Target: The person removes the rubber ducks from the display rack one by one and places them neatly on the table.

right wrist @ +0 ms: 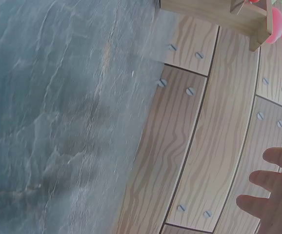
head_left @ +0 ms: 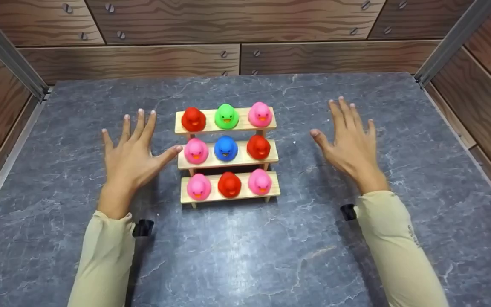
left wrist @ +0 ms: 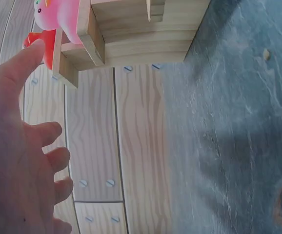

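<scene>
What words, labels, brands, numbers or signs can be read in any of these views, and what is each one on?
No text can be read in any view.
Small dark marking on the right sleeve: perhaps lettering, too small and blurred to read.
Ducks, wooden stand, tabletop and wall panels: no lettering visible.

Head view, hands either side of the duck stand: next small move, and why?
Probably ease the empty left hand outward: its thumb lines up with the edge of the three-tier wooden stand, contact unclear, and a nudge could disturb the nine upright rubber ducks.
</scene>
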### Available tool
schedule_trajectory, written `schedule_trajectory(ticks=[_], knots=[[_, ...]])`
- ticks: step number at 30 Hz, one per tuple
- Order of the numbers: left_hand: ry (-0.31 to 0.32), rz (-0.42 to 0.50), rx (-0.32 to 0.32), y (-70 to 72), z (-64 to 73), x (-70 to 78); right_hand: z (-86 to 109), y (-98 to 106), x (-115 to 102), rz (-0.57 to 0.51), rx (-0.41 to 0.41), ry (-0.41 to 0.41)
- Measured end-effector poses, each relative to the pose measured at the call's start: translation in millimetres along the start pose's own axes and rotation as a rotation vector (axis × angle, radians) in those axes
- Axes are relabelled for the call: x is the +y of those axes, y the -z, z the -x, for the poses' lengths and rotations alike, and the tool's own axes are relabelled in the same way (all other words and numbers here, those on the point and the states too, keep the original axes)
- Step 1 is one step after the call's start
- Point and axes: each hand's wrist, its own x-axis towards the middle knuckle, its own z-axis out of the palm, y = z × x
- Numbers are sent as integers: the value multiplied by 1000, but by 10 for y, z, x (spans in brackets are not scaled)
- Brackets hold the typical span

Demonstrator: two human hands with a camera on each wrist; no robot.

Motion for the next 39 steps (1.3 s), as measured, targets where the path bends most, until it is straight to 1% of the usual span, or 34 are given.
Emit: schedule_trajectory(ticks=[4, 9, 16, 21, 30, 33, 36, 39], knots=[[-6, 18, -16, -3, -20, 32, -24, -13, -36, -40, 6, 21], [-12, 88, -34, -33, -56, 61, -55, -35, -43, -89, 10, 35], [-34, 175, -21, -55, -96, 75, -64, -61, -90, -140, 38, 72], [-41, 210, -14, -57, -110, 90, -83, -68, -167, -153, 45, 96], [-50, 215, 11, -64, -147, 90, -121, -54, -316, -170, 31, 111], [-57, 238, 7, -78, -164, 91, -116, -44, -354, -170, 29, 116], [-60, 264, 12, -64, -183, 84, -126, -43, -402, -172, 27, 125], [-66, 303, 16, -77, -195, 118, -121, -21, -417, -166, 14, 132]])
